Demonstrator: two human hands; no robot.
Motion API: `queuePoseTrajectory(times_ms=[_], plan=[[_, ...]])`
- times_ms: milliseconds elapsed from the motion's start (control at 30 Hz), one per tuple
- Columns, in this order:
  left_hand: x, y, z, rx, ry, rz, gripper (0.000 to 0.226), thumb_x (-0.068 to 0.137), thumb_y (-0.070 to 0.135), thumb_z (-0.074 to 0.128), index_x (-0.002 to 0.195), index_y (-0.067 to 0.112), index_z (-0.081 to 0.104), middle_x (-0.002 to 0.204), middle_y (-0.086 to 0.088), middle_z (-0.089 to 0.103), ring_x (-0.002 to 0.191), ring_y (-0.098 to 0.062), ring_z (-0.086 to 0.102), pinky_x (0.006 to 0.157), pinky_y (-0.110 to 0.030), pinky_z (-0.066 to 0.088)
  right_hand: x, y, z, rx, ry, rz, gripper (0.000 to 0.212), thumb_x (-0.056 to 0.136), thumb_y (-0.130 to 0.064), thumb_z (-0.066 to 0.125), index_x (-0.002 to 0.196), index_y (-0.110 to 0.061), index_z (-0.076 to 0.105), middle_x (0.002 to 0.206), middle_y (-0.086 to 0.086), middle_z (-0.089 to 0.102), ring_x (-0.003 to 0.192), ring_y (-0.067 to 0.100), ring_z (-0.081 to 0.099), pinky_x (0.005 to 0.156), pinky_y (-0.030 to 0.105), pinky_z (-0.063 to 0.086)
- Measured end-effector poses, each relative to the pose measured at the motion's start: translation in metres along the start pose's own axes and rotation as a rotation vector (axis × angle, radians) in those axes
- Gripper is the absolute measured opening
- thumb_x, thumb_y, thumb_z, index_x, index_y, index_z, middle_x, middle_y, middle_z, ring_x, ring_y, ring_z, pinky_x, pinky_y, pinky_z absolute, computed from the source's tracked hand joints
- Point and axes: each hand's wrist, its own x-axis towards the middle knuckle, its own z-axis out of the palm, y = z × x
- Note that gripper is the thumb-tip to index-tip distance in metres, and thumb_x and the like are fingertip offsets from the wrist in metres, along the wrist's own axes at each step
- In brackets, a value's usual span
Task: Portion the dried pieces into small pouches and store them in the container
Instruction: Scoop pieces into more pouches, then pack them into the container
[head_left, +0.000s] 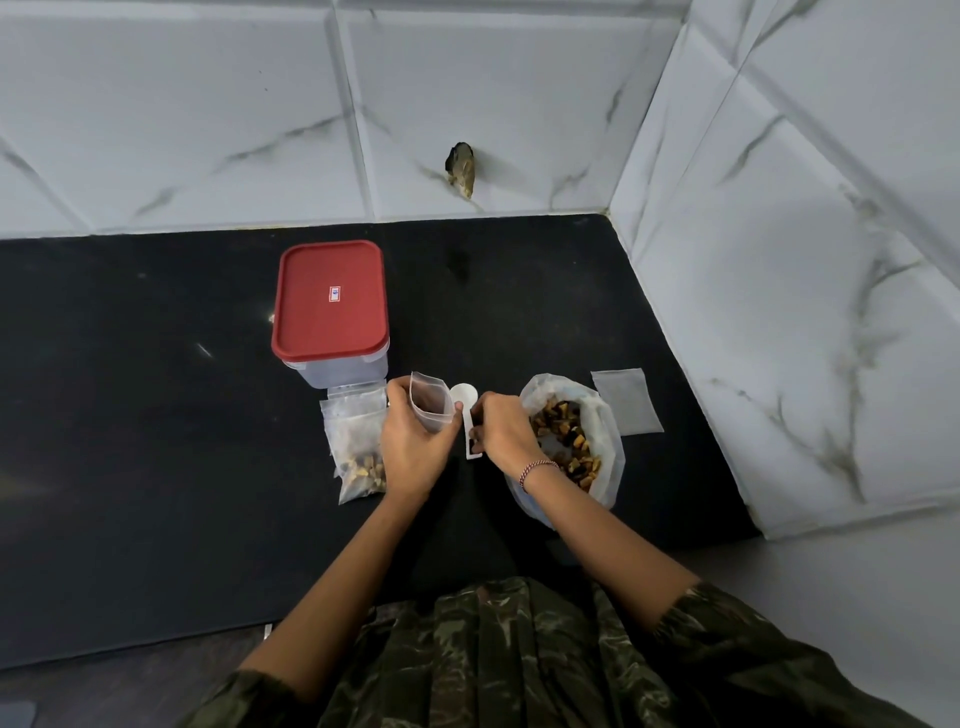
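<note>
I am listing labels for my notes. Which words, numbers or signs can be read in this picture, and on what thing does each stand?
On the red lid of the container, a sticker: red and blue print, too small and blurred to read.
On the open pouch, filled pouches, scoop and large bag: no text visible.

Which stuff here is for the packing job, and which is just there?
For the job: open pouch in left hand, white scoop in right hand, big bag of dried pieces, filled pouches, spare flat pouch, red-lidded container.
Just there: dark broken spot on the wall tile, wrist bracelet.
</note>
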Motion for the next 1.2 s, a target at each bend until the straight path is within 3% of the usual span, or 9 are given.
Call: queuePoseTrajectory(times_ms=[200,367,433,533,667,767,900,1067,1200], plan=[[0.001,-0.002,0.001,0.002,-0.010,0.033,0.045,0.078,0.032,0.074,0.109,0.016,0.045,0.091,0.005,0.061,0.083,-0.007,0.061,0.070,-0.016,0.046,-0.009,-0.005,-0.011,-0.033,-0.013,0.005,0.031,0.089,-0.007,0.057,0.117,-0.002,0.044,0.099,0.013,0.061,0.083,0.025,0.065,0.069,0.038,0.057],[0.002,-0.002,0.000,-0.026,-0.016,0.028,0.050,0.075,0.043,0.068,0.110,0.015,0.046,0.094,0.002,0.063,0.084,-0.007,0.062,0.072,-0.017,0.048,-0.028,-0.013,-0.050,0.038,0.318,-0.292,0.038,0.092,-0.026,0.058,0.126,-0.017,0.045,0.091,-0.004,0.054,0.075,0.005,0.054,0.065,0.018,0.044],[0.002,-0.002,0.000,-0.030,-0.029,0.026,0.051,0.075,0.046,0.067,0.111,0.016,0.046,0.095,0.003,0.064,0.085,-0.006,0.063,0.071,-0.018,0.049,-0.040,-0.020,-0.063,0.061,0.286,-0.469,0.031,0.090,-0.035,0.059,0.118,-0.022,0.054,0.087,-0.010,0.048,0.071,0.001,0.049,0.063,0.014,0.043],[0.002,0.003,0.002,-0.066,-0.045,0.029,0.052,0.070,0.044,0.062,0.109,0.015,0.045,0.092,0.005,0.063,0.082,-0.004,0.062,0.067,-0.014,0.047,-0.055,-0.026,-0.062,-0.089,0.126,-0.549,0.029,0.086,-0.045,0.060,0.107,-0.025,0.062,0.089,-0.010,0.044,0.071,0.000,0.044,0.061,0.012,0.036],[0.000,0.010,0.003,-0.035,-0.053,0.030,0.039,0.071,0.032,0.061,0.104,0.017,0.047,0.083,0.010,0.062,0.076,-0.004,0.061,0.063,-0.016,0.047,-0.056,-0.024,-0.055,-0.177,0.127,-0.543,0.023,0.089,-0.033,0.061,0.101,-0.014,0.064,0.090,-0.006,0.046,0.077,0.003,0.043,0.066,0.018,0.035],[-0.004,0.009,0.003,0.032,-0.073,0.074,0.040,0.071,0.046,0.056,0.097,0.016,0.050,0.073,0.008,0.061,0.067,-0.010,0.061,0.057,-0.030,0.050,-0.051,-0.022,-0.062,-0.078,0.128,-0.536,0.014,0.087,-0.022,0.064,0.094,-0.010,0.067,0.092,0.000,0.055,0.077,0.006,0.049,0.069,0.018,0.041],[-0.008,0.013,0.003,0.020,-0.069,0.074,0.049,0.071,0.056,0.058,0.095,0.015,0.049,0.072,0.008,0.060,0.064,-0.010,0.060,0.057,-0.033,0.051,-0.051,-0.024,-0.068,0.103,0.111,-0.474,0.013,0.082,-0.012,0.070,0.095,-0.011,0.071,0.093,-0.001,0.066,0.081,0.003,0.059,0.076,0.009,0.047],[-0.012,0.022,-0.006,-0.221,-0.168,0.042,0.062,0.069,0.051,0.074,0.110,0.012,0.048,0.093,0.016,0.065,0.084,-0.008,0.066,0.072,-0.029,0.056,-0.052,-0.022,-0.081,0.246,0.131,-0.452,0.012,0.081,-0.004,0.069,0.089,-0.014,0.070,0.087,-0.007,0.066,0.069,-0.007,0.060,0.066,0.003,0.044],[-0.013,0.036,-0.009,-0.414,-0.174,0.032,0.035,0.087,0.043,0.062,0.105,0.016,0.051,0.088,0.007,0.063,0.081,-0.011,0.061,0.071,-0.029,0.051,-0.051,-0.020,-0.091,0.290,0.145,-0.460,0.018,0.084,-0.003,0.065,0.095,-0.017,0.065,0.085,-0.003,0.062,0.076,0.002,0.059,0.071,0.007,0.046]])
